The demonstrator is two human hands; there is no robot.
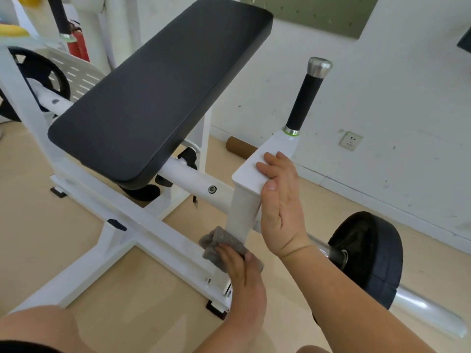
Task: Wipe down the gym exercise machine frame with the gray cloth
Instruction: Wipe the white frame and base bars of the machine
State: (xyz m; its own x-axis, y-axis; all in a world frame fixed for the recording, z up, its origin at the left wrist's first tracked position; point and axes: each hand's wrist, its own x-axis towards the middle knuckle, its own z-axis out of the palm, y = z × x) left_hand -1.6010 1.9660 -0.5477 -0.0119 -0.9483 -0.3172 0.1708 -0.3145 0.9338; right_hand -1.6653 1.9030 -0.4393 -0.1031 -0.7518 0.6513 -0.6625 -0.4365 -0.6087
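Note:
The white machine frame (pixel 142 220) carries a black slanted pad (pixel 158 90). At its right end a square white post (pixel 242 212) rises to a flat-topped arm (pixel 257 164) with a black handle (pixel 304 103). My left hand (pixel 242 271) presses the gray cloth (pixel 219 240) against the lower front of that post. My right hand (pixel 280 202) grips the top corner of the arm, fingers over the flat top and thumb on the side face.
A black weight plate (pixel 369 258) sits on a chrome and white bar (pixel 428 312) just right of my right forearm. Another plate (pixel 38 72) hangs at far left. A brown roller (pixel 239 146) lies by the wall, near a wall socket (pixel 351 140). A red extinguisher (pixel 79 47) stands behind.

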